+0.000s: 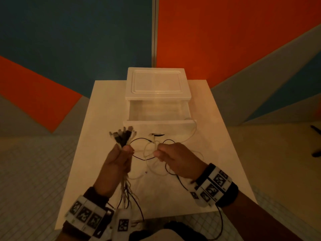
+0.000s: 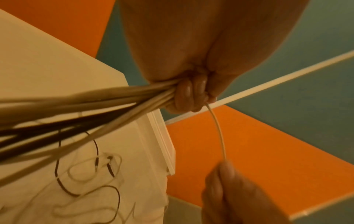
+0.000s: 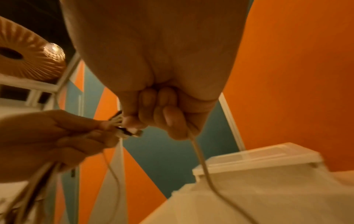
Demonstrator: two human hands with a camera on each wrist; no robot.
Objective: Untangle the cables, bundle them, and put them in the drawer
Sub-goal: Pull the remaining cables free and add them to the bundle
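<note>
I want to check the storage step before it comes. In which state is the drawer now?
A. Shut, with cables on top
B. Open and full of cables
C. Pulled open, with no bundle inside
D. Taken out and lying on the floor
C: the head view shows the drawer pulled out of its box on the table with no bundle inside, while the left hand grips the cables.

cables (image 1: 152, 153): white and black strands mixed, plug ends grey, white and black | drawer unit (image 1: 157, 87) at worktop far edge: translucent white | worktop (image 1: 217, 136): plain pale cream | wall (image 1: 225, 32): orange, teal-blue and grey angular blocks | wrist bands (image 1: 212, 186): white with black square-code patterns | floor (image 1: 34, 171): pale small-square grid
</note>
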